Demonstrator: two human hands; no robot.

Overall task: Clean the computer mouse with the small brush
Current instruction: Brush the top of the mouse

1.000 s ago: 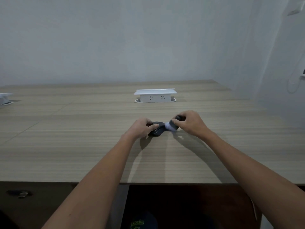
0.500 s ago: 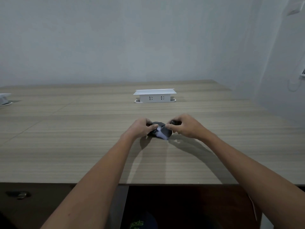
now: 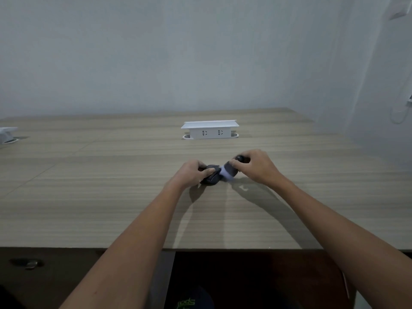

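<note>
A dark grey computer mouse (image 3: 211,178) rests on the wooden table (image 3: 89,197), a little right of the middle. My left hand (image 3: 191,173) grips its left side, with the thumb across the top. My right hand (image 3: 254,166) holds the small brush (image 3: 230,170) by its dark handle, whose rounded end sticks out above the fingers. The brush's pale bristles touch the right side of the mouse. Part of the mouse is hidden under my left fingers.
A white pop-up socket box (image 3: 210,130) stands on the table behind the hands. Another white fitting (image 3: 6,134) sits at the far left edge. The near table edge runs across the bottom, with a dark drawer front (image 3: 44,270) below. Walls close the back and right.
My right hand has drawn the brush back to the right, from over the top of the mouse to its right side. The left hand and the mouse have stayed in place.
</note>
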